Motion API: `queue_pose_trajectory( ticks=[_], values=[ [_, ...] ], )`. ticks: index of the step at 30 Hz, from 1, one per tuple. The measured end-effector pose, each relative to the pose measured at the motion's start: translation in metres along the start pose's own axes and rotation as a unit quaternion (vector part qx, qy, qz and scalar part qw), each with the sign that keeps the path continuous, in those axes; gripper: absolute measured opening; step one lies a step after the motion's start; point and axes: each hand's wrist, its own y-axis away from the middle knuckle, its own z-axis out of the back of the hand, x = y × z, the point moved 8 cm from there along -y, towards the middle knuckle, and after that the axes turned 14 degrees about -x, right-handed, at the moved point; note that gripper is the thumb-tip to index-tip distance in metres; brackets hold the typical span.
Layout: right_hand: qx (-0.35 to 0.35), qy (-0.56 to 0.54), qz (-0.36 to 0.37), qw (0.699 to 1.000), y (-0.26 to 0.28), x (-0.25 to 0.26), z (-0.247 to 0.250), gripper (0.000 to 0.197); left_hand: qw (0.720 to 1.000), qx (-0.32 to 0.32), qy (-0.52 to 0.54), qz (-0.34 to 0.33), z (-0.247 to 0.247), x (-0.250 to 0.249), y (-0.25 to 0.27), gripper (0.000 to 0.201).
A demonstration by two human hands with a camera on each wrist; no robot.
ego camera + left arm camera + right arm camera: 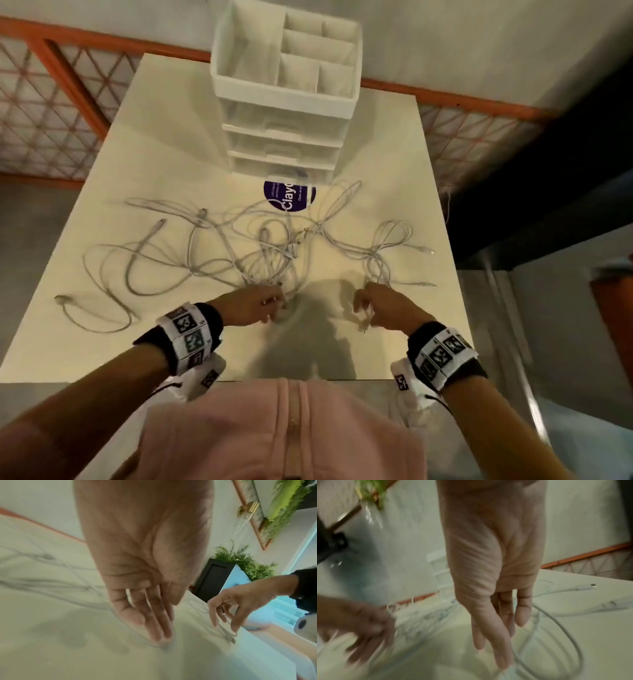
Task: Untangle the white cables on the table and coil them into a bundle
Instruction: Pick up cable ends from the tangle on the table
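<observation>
Several white cables [270, 253] lie tangled across the cream table [171, 342]. My left hand [274, 308] reaches into the near side of the middle knot. In the left wrist view its fingers [161, 632] are straight and press a thin cable loop [154, 645] onto the tabletop. My right hand [364, 313] is lower right of the knot with its digits pointing down. A cable end with a connector [364, 329] lies just below them. The right wrist view shows the right hand [498, 653] with straight fingers touching a cable beside a coil of loops [565, 635].
A white drawer organiser [284, 102] stands at the back of the table, with a purple round sticker [289, 197] in front of it. Loose cable ends reach far left [61, 298] and right [426, 250]. The table's front edge [257, 378] is close to my body.
</observation>
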Motion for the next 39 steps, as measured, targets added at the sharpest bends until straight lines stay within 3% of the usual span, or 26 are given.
queue_pose_trajectory(
  ticks=[2, 5, 8, 12, 17, 20, 26, 29, 34, 38, 39],
  values=[
    [-0.006, 0.047, 0.025, 0.999, 0.002, 0.001, 0.001, 0.025, 0.997, -0.051, 0.048, -0.013, 0.001, -0.013, -0.014, 0.027],
    [-0.026, 0.059, 0.05, 0.997, 0.004, 0.002, 0.008, 0.012, 0.998, -0.041, 0.039, -0.024, -0.013, -0.026, -0.027, 0.023],
    [-0.115, 0.013, 0.071, 0.991, -0.002, 0.015, 0.038, 0.007, 0.995, -0.047, 0.076, -0.036, -0.011, -0.038, -0.032, 0.023],
    [-0.223, -0.034, 0.111, 0.968, -0.014, 0.065, 0.087, 0.016, 0.98, -0.143, 0.122, -0.061, 0.021, -0.066, -0.03, 0.03],
    [-0.206, -0.118, 0.183, 0.954, -0.027, 0.115, 0.105, 0.012, 0.957, -0.218, 0.141, -0.13, 0.049, -0.092, -0.019, 0.026],
    [-0.189, -0.207, 0.167, 0.945, -0.029, 0.113, 0.11, 0.015, 0.939, -0.273, 0.128, -0.165, 0.066, -0.1, -0.016, 0.029],
    [-0.177, -0.255, 0.167, 0.936, -0.033, 0.125, 0.109, 0.022, 0.927, -0.327, 0.04, -0.179, 0.085, -0.107, -0.017, 0.026],
    [-0.161, -0.279, 0.137, 0.937, -0.038, 0.121, 0.103, 0.026, 0.895, -0.41, 0.021, -0.173, 0.107, -0.112, -0.012, 0.024],
    [-0.096, -0.201, 0.103, 0.969, -0.051, 0.087, 0.079, 0.007, 0.821, -0.53, 0.16, -0.139, 0.169, -0.105, 0.007, 0.023],
    [-0.085, -0.135, 0.033, 0.987, -0.058, 0.029, 0.07, 0.019, 0.716, -0.559, 0.393, -0.14, 0.205, -0.083, 0.021, 0.029],
    [-0.096, -0.128, 0.021, 0.987, -0.058, 0.021, 0.073, 0.02, 0.702, -0.558, 0.42, -0.14, 0.209, -0.08, 0.023, 0.03]
  ],
)
